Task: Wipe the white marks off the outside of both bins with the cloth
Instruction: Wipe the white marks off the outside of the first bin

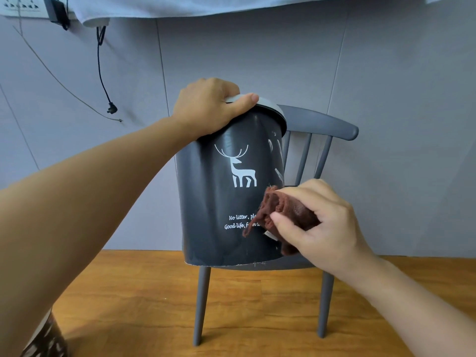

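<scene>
Head camera looks down on a dark grey round plastic bin point(221, 202) printed with a white deer and white lettering, standing tilted on the seat of a grey wooden spindle-back chair point(322, 124). Left hand point(208, 106) grips the bin's pale grey rim ring point(273, 106) at the top left, thumb curled over the edge. Right hand point(322, 217) holds a bunched dark brown cloth point(280, 210), pinched between thumb and fingers, pressed against the bin's lower right side, covering the end of the lettering. White streaks point(274, 148) show on the bin's upper right side, above the cloth. Chair stands on a brown wood-grain floor point(128, 292) near a grey panelled wall point(386, 73); a black cable point(101, 73) hangs at far left.
</scene>
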